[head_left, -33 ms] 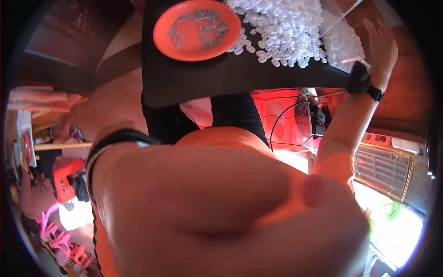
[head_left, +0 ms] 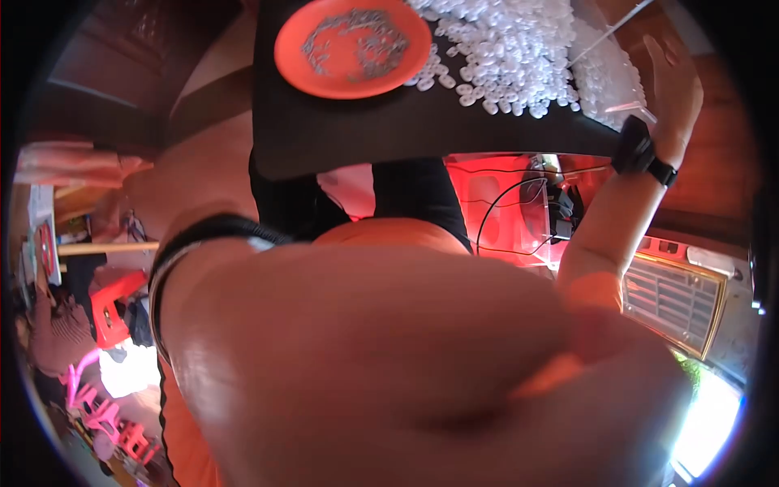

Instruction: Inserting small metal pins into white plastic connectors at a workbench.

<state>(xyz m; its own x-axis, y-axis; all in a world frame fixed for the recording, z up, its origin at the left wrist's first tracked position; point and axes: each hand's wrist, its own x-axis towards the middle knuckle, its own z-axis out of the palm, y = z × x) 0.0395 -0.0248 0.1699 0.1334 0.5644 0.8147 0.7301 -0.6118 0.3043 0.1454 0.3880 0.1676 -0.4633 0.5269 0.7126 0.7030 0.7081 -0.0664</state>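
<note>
My left hand (head_left: 406, 341) is very close to the camera, large and smeared by motion. Its fingers cannot be made out, nor whether they hold anything. A black band (head_left: 215, 235) circles that wrist. At the far right, my right hand (head_left: 680, 93) lies beside a clear plastic bag (head_left: 608, 77) of small white pieces, fingers stretched away from me. A black watch (head_left: 637, 150) is on the right wrist. Left of the bag, a heap of small white oval plastic pieces (head_left: 519, 61) spreads over the dark table (head_left: 349, 134). An orange plate (head_left: 292, 61) holds many small grey metal bits.
A thin pale stick (head_left: 613, 32) slants over the bag. Below the table edge are a red plastic stool (head_left: 479, 191) and black cables (head_left: 495, 203). Pink and red stools (head_left: 101, 418) stand at lower left, near another person in a striped top (head_left: 61, 333). A bright opening (head_left: 710, 422) is at lower right.
My left hand has shifted right across the view, covering more of the lower right. The plate and white pieces sit slightly higher in the picture. My right hand stays beside the bag.
</note>
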